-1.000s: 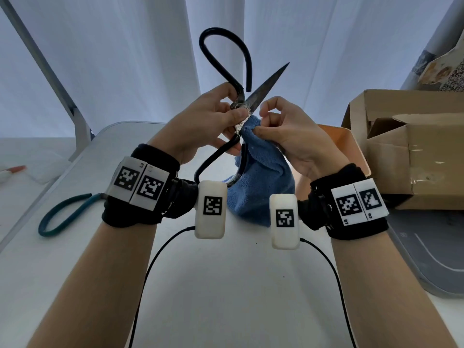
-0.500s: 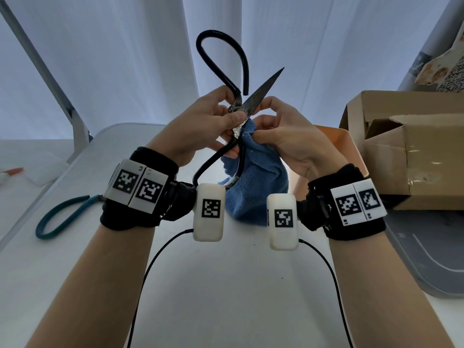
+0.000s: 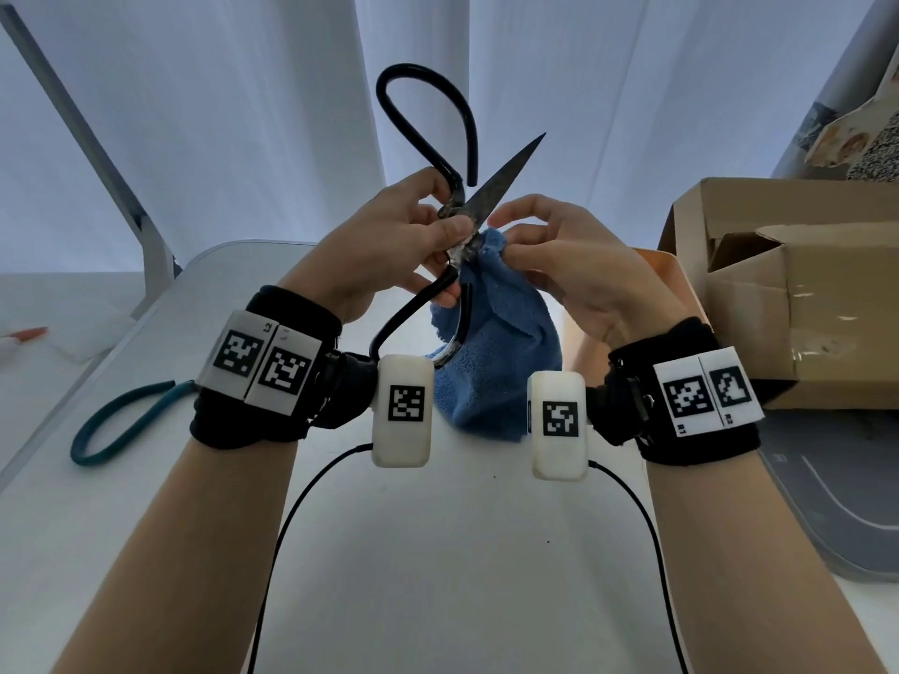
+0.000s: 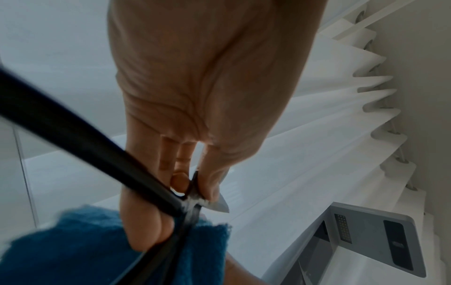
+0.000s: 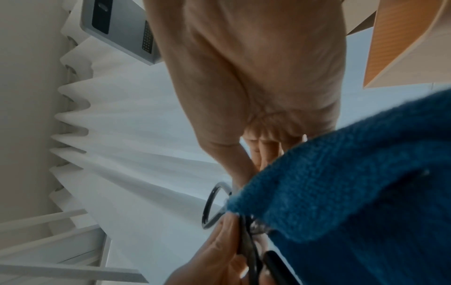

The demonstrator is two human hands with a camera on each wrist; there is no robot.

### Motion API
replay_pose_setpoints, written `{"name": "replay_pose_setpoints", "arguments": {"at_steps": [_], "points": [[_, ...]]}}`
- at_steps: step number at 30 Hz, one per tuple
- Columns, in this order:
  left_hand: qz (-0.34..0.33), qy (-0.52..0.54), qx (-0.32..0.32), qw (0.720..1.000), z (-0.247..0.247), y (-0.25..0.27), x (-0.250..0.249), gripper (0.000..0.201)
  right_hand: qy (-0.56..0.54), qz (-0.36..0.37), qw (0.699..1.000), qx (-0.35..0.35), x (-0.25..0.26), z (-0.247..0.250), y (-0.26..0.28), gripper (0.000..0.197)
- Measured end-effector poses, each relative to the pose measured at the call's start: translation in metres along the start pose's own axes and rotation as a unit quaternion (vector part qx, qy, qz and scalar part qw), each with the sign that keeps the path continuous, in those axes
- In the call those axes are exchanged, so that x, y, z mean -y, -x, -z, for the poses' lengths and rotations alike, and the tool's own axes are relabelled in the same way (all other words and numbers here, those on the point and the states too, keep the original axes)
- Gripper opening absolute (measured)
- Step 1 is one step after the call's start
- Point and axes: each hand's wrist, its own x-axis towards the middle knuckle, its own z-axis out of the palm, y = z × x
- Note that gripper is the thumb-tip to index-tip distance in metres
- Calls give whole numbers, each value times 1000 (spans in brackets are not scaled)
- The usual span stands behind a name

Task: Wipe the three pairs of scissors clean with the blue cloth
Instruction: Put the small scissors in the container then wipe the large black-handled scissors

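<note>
White pleated curtains [image 3: 243, 114] hung behind a white table [image 3: 438, 552], and the person's 2 hands were raised above its far part. Black scissors [image 3: 506, 175] with big loop handles were held in the air, opened wide, with 1 loop standing up and 1 dark, stained blade pointing up to the right. The left hand [image 3: 389, 245] gripped these scissors close to the pivot, the thumb pressed on 1 side of the metal and the curled fingers on the other side; in the left wrist view the fingertips [image 4: 179, 182] pinched the joint where the blades crossed. The right hand [image 3: 574, 270] pinched the top of the blue cloth [image 3: 501, 362] between thumb and bent fingers and kept it against the lower blade, just beside the pivot. Most of the cloth hung down between the 2 wrists, and the second handle loop passed in front of it. A teal handle loop [image 3: 116, 425] of another pair of scissors lay on the table at the left, partly hidden behind the left wrist band. At the right stood an open cardboard box [image 3: 798, 294], an orange board [image 3: 656, 265] leaned beside it, and a grey tray [image 3: 836, 508] lay nearer. A third pair could not be seen.
</note>
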Motion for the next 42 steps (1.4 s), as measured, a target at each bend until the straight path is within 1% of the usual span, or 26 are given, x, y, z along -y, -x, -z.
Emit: {"name": "replay_pose_setpoints", "arguments": {"at_steps": [3, 5, 8, 10, 14, 16, 18, 23, 26, 31, 34, 37, 40, 42], "points": [[7, -7, -12, 1000, 4, -1, 1, 12, -19, -1, 996, -90, -2, 9, -1, 25], [9, -7, -17, 1000, 6, -1, 2, 14, -37, 4, 989, -142, -4, 14, -1, 26], [12, -7, -17, 1000, 5, -1, 1, 16, -27, 21, 985, -169, -4, 14, -1, 33], [14, -9, -16, 1000, 4, -1, 1, 17, 1, 25, 984, -175, -3, 12, -1, 33], [13, -12, -18, 1000, 5, -1, 1, 14, 16, 12, 987, -160, -3, 10, 0, 25], [15, -15, -21, 1000, 6, -1, 1, 15, -11, 10, 989, -146, -2, 10, 1, 21], [15, -17, -20, 1000, 6, -1, 1, 15, -51, 7, 992, -117, 0, 9, 2, 19], [8, -15, -4, 1000, 3, 1, 0, 11, -95, 11, 994, -49, 2, 2, 4, 20], [3, -12, 9, 1000, 0, 1, -1, 9, -99, 9, 994, -37, 1, -3, 3, 20], [1, -8, 10, 1000, 3, 1, -1, 8, -84, 5, 996, -17, 0, -5, 4, 19], [1, -9, 12, 1000, 2, 1, 0, 7, -56, 1, 998, -16, -2, -7, 3, 21], [6, -16, 16, 1000, 0, 0, 2, 8, -33, -8, 999, -13, -4, -7, 1, 27], [5, -20, 13, 1000, -1, -1, 3, 9, -31, -16, 999, 4, -5, -6, 1, 38], [2, -20, 9, 1000, 0, -2, 3, 12, -37, -18, 999, 7, -4, -4, 2, 39]]}}
